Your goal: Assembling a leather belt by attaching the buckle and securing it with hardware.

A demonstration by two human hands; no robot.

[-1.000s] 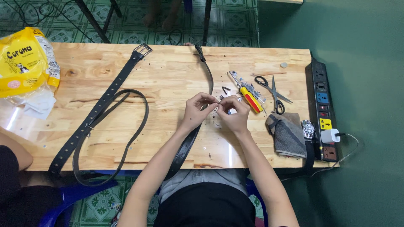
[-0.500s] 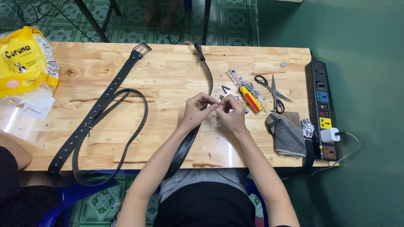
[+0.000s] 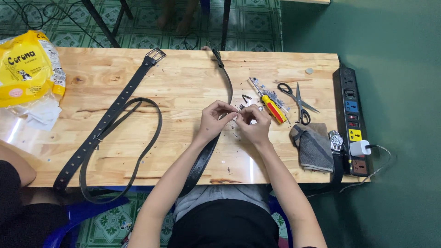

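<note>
Both my hands meet over the middle of the wooden table [image 3: 183,87]. My left hand [image 3: 215,120] and my right hand [image 3: 254,125] pinch a tiny metal part [image 3: 238,110] between their fingertips; it is too small to identify. A black belt [image 3: 225,78] runs from the table's far edge under my hands and off the near edge. Just right of my hands lies a yellow and red screwdriver [image 3: 273,108]. Small dark bits [image 3: 245,98] sit behind my fingers.
A long black belt with a buckle [image 3: 110,115] and a looped black strap [image 3: 147,138] lie at the left. Scissors [image 3: 296,98], a grey cloth [image 3: 313,146], a wristwatch [image 3: 336,140] and a power strip [image 3: 351,119] are at the right. A yellow bag [image 3: 27,69] sits far left. Another person's arm [image 3: 14,165] is at the lower left.
My hands stay together over the belt with only slight finger movement. Nothing else on the table has moved.
</note>
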